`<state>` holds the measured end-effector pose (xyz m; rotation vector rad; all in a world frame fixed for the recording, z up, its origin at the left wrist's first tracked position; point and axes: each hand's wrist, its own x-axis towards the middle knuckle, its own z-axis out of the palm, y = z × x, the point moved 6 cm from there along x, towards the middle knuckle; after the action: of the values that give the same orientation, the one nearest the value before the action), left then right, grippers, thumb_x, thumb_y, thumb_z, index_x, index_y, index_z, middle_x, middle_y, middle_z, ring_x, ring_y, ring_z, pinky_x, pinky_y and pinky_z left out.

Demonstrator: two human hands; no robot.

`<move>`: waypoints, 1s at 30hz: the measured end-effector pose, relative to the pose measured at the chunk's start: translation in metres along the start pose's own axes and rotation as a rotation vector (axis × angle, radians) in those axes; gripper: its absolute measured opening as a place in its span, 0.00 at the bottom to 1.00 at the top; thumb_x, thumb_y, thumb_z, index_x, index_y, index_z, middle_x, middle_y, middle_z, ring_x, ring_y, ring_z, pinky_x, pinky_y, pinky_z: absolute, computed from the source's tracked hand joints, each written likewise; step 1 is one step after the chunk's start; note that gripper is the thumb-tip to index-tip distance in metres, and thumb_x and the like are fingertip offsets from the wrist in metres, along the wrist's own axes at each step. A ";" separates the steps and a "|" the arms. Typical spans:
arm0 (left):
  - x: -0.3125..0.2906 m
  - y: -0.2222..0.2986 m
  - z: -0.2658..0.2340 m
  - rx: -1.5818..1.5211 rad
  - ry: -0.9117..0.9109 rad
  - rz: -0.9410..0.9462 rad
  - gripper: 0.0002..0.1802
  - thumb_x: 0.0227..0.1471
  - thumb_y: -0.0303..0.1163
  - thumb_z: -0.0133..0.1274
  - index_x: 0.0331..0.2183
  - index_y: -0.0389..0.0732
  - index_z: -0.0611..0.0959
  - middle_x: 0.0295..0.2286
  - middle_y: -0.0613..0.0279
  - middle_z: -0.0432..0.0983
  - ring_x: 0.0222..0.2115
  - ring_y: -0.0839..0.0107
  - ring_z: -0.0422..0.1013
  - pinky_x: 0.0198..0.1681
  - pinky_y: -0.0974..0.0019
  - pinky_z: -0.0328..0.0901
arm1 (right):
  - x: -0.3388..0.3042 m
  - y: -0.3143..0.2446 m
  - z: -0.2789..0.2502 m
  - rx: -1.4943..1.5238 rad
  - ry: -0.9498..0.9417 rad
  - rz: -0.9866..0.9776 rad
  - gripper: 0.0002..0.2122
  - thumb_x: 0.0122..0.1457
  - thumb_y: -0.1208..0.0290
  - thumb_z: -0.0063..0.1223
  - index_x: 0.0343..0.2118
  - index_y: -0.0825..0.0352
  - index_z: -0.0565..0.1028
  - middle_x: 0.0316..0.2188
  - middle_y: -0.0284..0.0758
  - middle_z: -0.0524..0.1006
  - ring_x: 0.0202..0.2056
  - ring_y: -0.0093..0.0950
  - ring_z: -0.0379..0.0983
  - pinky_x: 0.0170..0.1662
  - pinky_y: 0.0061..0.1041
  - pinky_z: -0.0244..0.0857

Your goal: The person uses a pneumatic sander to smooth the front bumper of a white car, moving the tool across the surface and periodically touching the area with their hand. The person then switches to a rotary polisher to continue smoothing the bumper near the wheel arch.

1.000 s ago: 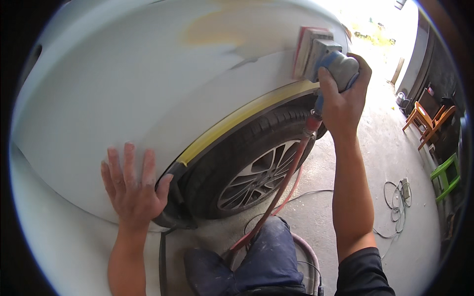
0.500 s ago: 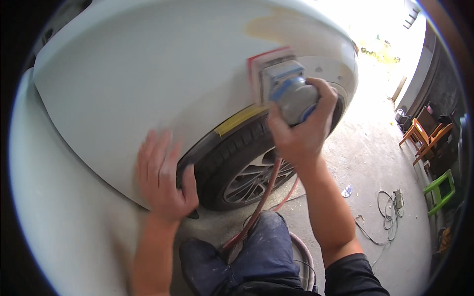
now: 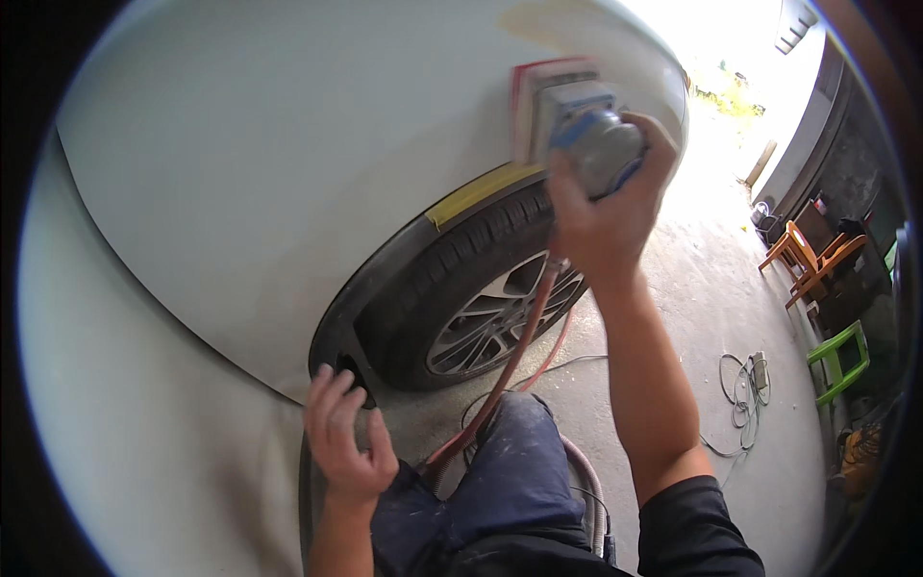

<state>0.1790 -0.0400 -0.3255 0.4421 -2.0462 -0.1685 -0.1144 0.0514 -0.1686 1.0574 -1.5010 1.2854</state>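
My right hand (image 3: 615,207) is closed round the grey and blue body of a power sander (image 3: 598,135). The sander's flat pad, edged in red, rests against the white car panel (image 3: 288,163) just above the wheel arch. A reddish hose (image 3: 524,361) hangs from the sander down toward my legs. Low by the lower end of the arch, my left hand (image 3: 348,433) is held with fingers spread and holds nothing. Yellow masking tape (image 3: 476,195) covers part of the dark arch trim. Higher on the panel is a tan filler patch (image 3: 548,24).
Under the arch stands the wheel (image 3: 490,317), beside my knees. To the right on the concrete floor lies a coiled cable (image 3: 745,394) with a power strip. A green stool (image 3: 839,361) and an orange-brown wooden chair (image 3: 808,260) stand along the right side.
The sander in my right hand has shifted up and slightly right across the panel. My left hand has come down, away from the panel, toward my knee. The view has shifted a little.
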 end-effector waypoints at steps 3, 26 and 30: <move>0.034 -0.005 -0.021 0.120 0.117 0.167 0.13 0.58 0.22 0.52 0.45 0.31 0.77 0.49 0.44 0.75 0.55 0.39 0.69 0.60 0.42 0.62 | -0.012 -0.022 0.006 0.014 -0.010 -0.048 0.33 0.45 0.64 0.71 0.52 0.69 0.65 0.45 0.48 0.68 0.45 0.47 0.71 0.47 0.43 0.68; 0.016 0.011 0.052 -0.294 0.127 -0.007 0.26 0.50 0.25 0.58 0.51 0.33 0.73 0.52 0.38 0.69 0.57 0.37 0.64 0.61 0.41 0.58 | -0.051 -0.116 0.037 0.140 -0.099 -0.199 0.35 0.41 0.74 0.72 0.53 0.68 0.64 0.42 0.44 0.68 0.42 0.39 0.69 0.47 0.37 0.67; 0.015 0.011 0.111 -0.669 -0.168 -0.251 0.29 0.50 0.27 0.61 0.53 0.32 0.74 0.52 0.40 0.72 0.57 0.43 0.68 0.59 0.49 0.63 | -0.071 -0.144 0.049 0.192 -0.137 -0.238 0.36 0.39 0.73 0.73 0.53 0.69 0.65 0.43 0.45 0.70 0.43 0.42 0.70 0.43 0.37 0.70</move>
<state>0.0738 -0.0425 -0.3644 0.2617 -1.9434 -1.0345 0.0386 -0.0083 -0.2049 1.4284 -1.3218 1.2261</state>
